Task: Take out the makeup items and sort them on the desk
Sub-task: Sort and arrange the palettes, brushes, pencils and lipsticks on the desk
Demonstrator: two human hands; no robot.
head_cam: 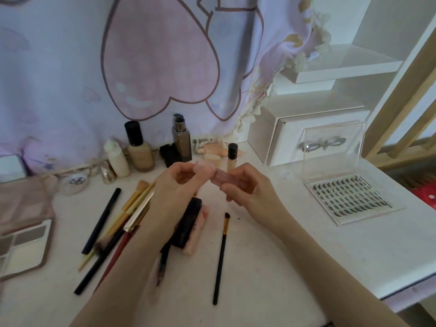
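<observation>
Both hands are raised over the middle of the white desk (271,256). My left hand (174,187) pinches a rounded pink cap (201,166). My right hand (247,187) grips a translucent pink tube (220,177) right beside the cap. Below them lie a dark lipstick case (186,223), a pale pink tube (197,232) and a black-handled brush (221,256). A pile of pencils and brushes (118,223) lies to the left. Foundation bottles (140,149) and a tall grey bottle (181,138) stand at the back.
An open eyeshadow palette (23,246) and a pink pouch (23,199) sit at the left edge. A clear box of false lashes (346,197) lies open at right, in front of a white drawer box (306,135). A small concealer bottle (232,156) stands behind my hands.
</observation>
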